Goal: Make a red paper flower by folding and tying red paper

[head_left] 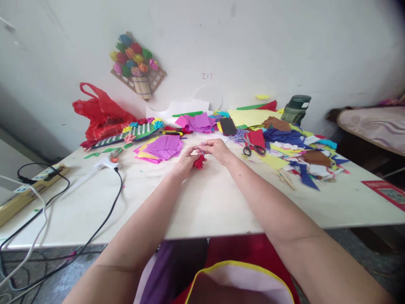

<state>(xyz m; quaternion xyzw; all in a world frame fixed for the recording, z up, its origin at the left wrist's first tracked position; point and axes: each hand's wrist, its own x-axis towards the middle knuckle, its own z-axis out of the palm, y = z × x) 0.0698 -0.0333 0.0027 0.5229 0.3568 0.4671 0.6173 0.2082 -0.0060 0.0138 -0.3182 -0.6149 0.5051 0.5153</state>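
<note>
Above the middle of the white table, my left hand [186, 159] is closed on a small red paper flower [199, 162], its ruffled end hanging downward. My right hand [217, 150] pinches a thin light purple yarn at the top of the flower, close against the left fingertips. Whether the yarn is wound fully round the flower I cannot tell, as the fingers hide part of it. A tangle of purple yarn [238, 136] lies just behind the right hand. Dark-handled scissors [253, 147] rest to its right. Purple paper squares [163, 147] are stacked left of the hands.
A red plastic bag [101, 112] and a board with paper flowers [126, 136] stand back left. A glue gun [109, 162] trails a black cable near a power strip [38, 185]. Further right are a phone [228, 126], paper scraps [316, 157] and a green bottle [295, 110].
</note>
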